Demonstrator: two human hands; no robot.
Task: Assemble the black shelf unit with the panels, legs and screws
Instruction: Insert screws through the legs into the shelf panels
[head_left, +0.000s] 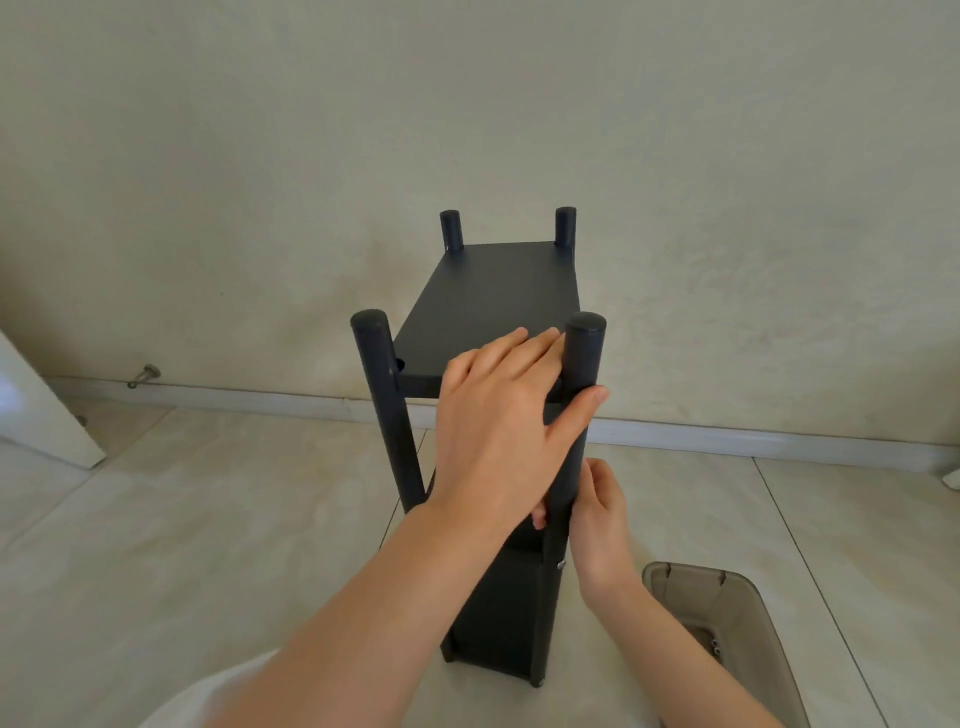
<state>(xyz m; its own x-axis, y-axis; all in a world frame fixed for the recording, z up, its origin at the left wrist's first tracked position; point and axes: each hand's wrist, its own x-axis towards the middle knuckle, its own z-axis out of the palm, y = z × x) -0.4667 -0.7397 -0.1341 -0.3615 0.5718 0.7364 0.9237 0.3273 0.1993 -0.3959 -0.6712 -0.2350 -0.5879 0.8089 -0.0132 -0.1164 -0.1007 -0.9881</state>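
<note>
four legs (585, 343); two panels (493, 296); two hands (498, 421); one tray (748, 587)

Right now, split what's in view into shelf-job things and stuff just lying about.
Job: black shelf unit; top panel under the left hand; near-right leg gripped by the right hand; grey tray holding small silvery parts, probably screws.
Lying about: door stop on the wall; white door.

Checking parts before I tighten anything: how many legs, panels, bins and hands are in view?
Legs: 4
Panels: 2 seen, top panel and lower panel; the arm may hide more
Bin: 1
Hands: 2, left hand and right hand
Total: 9
</note>
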